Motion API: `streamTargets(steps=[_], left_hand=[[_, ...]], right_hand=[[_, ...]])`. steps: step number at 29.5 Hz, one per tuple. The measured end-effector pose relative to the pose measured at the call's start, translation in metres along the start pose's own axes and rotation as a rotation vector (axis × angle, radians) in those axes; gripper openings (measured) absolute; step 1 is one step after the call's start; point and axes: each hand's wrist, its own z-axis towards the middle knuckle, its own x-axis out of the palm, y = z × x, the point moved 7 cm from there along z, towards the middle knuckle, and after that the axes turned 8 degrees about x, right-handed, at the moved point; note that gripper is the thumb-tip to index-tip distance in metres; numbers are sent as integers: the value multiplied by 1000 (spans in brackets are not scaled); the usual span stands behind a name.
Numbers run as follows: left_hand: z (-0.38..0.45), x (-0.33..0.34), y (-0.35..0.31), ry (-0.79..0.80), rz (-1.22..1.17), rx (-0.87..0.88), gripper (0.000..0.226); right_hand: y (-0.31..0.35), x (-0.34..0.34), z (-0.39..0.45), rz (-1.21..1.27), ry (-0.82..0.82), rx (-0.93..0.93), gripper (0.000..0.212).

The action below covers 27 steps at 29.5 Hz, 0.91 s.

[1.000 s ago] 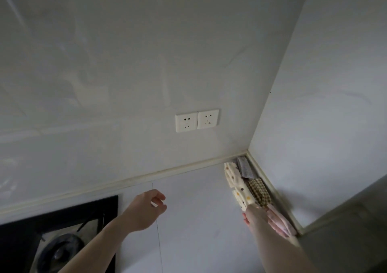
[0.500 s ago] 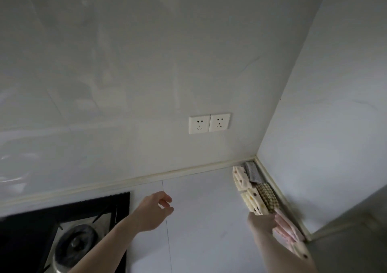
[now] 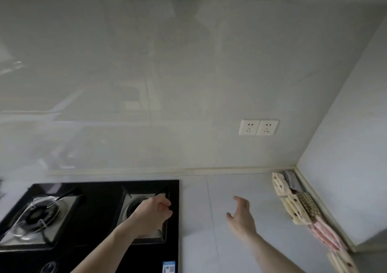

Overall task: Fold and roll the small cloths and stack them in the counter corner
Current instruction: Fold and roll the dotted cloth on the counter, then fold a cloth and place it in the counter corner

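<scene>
Several rolled small cloths line the right wall on the counter (image 3: pixel 240 184): a cream spotted roll (image 3: pixel 280 183) and a grey one (image 3: pixel 292 182) in the corner, then another cream spotted roll (image 3: pixel 296 208), a brown checked one (image 3: pixel 308 203), a pink one (image 3: pixel 325 234) and a cream one (image 3: pixel 342 261) at the bottom edge. My right hand (image 3: pixel 241 215) hovers over the bare counter left of the rolls, fingers relaxed, holding nothing. My left hand (image 3: pixel 151 213) hangs over the stove's right burner with fingers loosely curled, holding nothing.
A black two-burner gas stove (image 3: pixel 90 216) fills the left of the counter. Two white wall sockets (image 3: pixel 258 127) sit above the counter. The right wall (image 3: pixel 345 147) meets the back wall at the corner.
The view swung left, bringing the whole stove into sight. My right hand left the rolls by the wall and moved left over the bare counter. My left hand now hangs over the burner.
</scene>
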Motion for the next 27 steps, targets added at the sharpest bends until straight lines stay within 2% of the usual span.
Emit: streamTargets(steps=[5, 10, 17, 27], left_hand=[[-76, -47, 59, -64, -25, -57, 19], [-158, -83, 123, -168, -33, -113, 17], [-261, -122, 213, -303, -85, -274, 22], [-368, -181, 340, -493, -174, -455, 23]], right_hand=[[99, 60, -82, -97, 107, -286, 60], [178, 112, -175, -38, 194, -481, 56], [256, 194, -280, -44, 398, -662, 57], [380, 325, -364, -118, 673, -826, 54]])
